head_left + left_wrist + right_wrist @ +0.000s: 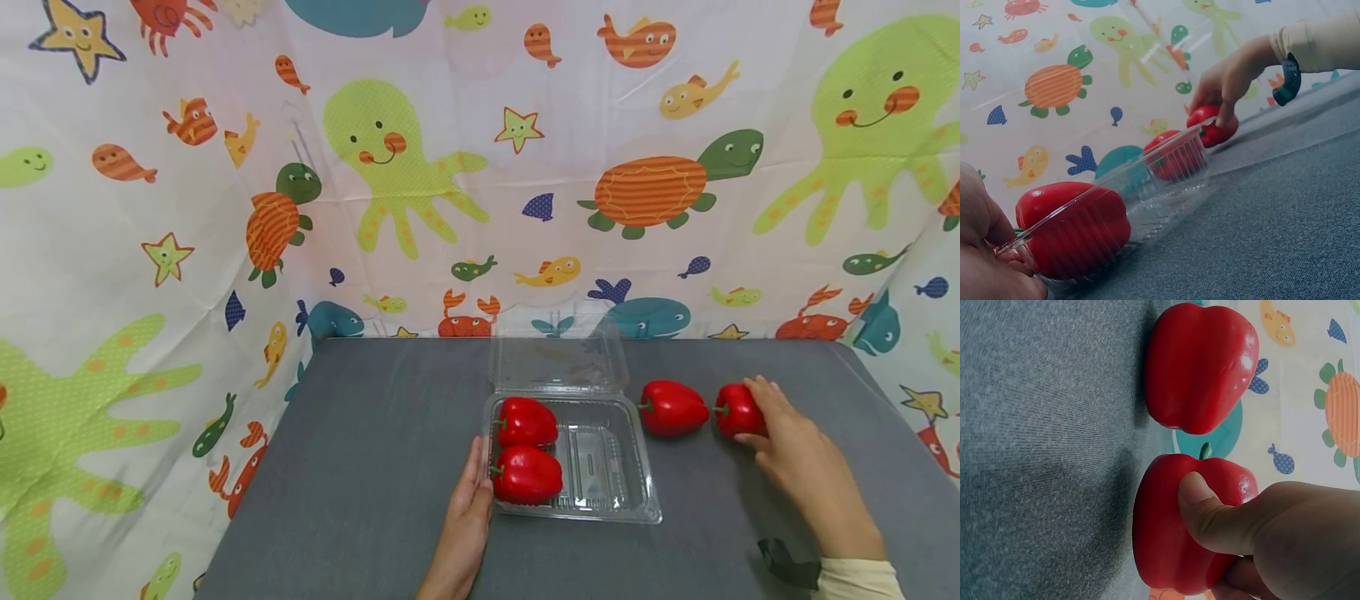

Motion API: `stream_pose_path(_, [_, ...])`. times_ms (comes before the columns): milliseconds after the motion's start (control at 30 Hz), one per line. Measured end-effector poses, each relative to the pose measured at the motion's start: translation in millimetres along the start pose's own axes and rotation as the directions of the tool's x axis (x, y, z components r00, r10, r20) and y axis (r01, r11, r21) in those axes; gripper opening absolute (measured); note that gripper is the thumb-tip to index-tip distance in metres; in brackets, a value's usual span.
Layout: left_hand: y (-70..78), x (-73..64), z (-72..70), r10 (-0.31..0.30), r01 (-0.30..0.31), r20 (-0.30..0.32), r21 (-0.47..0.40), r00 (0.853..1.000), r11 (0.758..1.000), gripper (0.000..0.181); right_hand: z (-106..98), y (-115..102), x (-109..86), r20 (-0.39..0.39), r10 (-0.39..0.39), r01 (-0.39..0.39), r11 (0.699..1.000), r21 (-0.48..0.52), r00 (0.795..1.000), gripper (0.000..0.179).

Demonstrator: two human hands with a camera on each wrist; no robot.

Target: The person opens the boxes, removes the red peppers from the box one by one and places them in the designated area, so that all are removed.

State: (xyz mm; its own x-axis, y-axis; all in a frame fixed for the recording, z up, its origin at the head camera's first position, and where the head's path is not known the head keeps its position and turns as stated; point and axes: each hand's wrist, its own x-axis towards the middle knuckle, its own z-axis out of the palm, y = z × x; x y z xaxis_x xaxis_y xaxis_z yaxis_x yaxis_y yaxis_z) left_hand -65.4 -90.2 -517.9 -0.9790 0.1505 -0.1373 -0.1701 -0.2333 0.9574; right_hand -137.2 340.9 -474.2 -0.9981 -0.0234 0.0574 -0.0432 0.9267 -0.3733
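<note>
A clear plastic clamshell container (pixel 600 467) sits on the table with its lid (pixel 558 358) tipped back. Two red bell peppers lie in its left half, an upper pepper (pixel 527 422) and a lower pepper (pixel 527 475), stems to the left. My left hand (pixel 467 508) holds the container's left side, thumb and fingers pinching the rim in the left wrist view. To the right of the container lies another bell pepper (pixel 673 408). Beyond that, my right hand (pixel 806 462) grips a fourth-placed red bell pepper (pixel 1191 531), thumb on its near side.
A grey cloth covers the table (pixel 360 483). Behind and at both sides hangs a white curtain (pixel 465 225) printed with sea animals. A dark strap (pixel 787 567) is around the right wrist, beside a cream sleeve (pixel 858 579).
</note>
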Motion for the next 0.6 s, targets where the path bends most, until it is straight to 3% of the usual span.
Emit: stream_pose_path(600, [1.2, 1.2, -1.0, -0.008, 0.008, 0.004, 0.013, 1.0, 1.0, 0.064, -0.2, 5.1, 4.9, 0.068, 0.006, -0.006, 1.0, 0.009, 0.998, 0.097])
